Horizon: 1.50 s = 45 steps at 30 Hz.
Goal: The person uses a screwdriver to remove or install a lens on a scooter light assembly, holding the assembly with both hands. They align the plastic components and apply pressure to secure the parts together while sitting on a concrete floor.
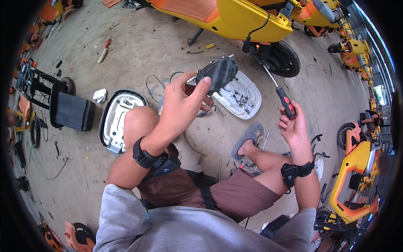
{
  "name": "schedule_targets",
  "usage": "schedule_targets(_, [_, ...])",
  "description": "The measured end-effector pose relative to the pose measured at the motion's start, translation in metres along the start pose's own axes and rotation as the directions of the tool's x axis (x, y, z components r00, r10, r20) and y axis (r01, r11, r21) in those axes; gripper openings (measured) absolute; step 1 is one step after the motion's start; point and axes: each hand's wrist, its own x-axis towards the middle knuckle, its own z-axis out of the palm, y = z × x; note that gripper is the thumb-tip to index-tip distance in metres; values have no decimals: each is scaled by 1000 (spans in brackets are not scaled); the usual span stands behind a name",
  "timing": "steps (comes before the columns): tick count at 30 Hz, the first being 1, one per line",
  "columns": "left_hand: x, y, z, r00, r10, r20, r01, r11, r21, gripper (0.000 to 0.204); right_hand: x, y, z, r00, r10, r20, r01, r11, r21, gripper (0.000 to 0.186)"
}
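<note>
My left hand [189, 101] grips a dark oval housing [218, 73] in the middle of the view, thumb pressed on its near end. My right hand [291, 122] holds a black-and-red screwdriver [286, 103], its shaft pointing up and away from me. Beyond the housing, a white shell [241, 109] on the floor holds several bolts and small fittings. To the left of my knee lies another white tray-like shell [117, 130] with a dark rim and small parts on it. Dark cables lie behind my left hand, partly hidden by it.
A yellow scooter [247, 19] stands ahead on its stand. A black box on a frame [71, 107] sits at left. Yellow scooters [352, 185] line the right, where another person [369, 117] crouches. A red-handled tool [105, 48] and scattered parts lie on the concrete floor [63, 176].
</note>
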Motion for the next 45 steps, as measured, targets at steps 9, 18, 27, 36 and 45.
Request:
schedule_targets(9, [13,2,-5,968,-212,135,250,865,-435,48,124,137,-6,971,-214,-111,69,688,-723,34])
schedule_targets(18, [11,3,-9,945,-261,197,322,846,-425,30,163,249,-87,935,-136,-326,-95,792,-603,38])
schedule_targets(27, [11,3,-7,938,-281,202,341,855,-390,26,175,261,-94,945,-74,-318,-128,811,-570,34])
schedule_targets(36, [13,-2,-8,944,-257,207,323,851,-414,43,171,264,-84,937,-118,-329,-116,784,-610,39])
schedule_targets(45, [12,0,-7,947,-263,186,318,855,-411,41,166,247,-83,948,-54,-313,-149,795,-588,28])
